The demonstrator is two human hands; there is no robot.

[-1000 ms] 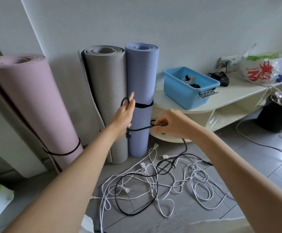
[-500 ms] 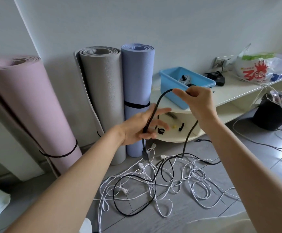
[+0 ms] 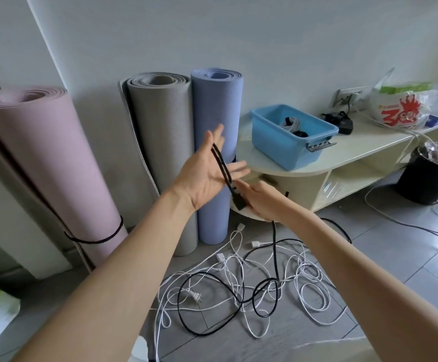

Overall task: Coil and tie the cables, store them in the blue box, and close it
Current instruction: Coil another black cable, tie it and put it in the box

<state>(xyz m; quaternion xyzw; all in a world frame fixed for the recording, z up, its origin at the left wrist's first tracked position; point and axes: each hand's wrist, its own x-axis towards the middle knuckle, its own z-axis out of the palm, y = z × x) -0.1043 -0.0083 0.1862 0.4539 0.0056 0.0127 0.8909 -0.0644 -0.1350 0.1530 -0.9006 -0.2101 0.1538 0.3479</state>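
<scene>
Your right hand (image 3: 261,202) dropped low, its grip clamped on the black cable (image 3: 221,163), wrapping it round your flat, spread left hand (image 3: 207,173) to make a coil.

Things around me, by the wall

Three rolled mats, pink (image 3: 42,163), grey (image 3: 164,142) and blue (image 3: 216,105), stand before me; a black bin (image 3: 428,178) stands near the shelf (image 3: 364,150).

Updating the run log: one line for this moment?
step: coiling black cable | left hand: open, loop over palm | right hand: gripping cable | blue box: open
</scene>
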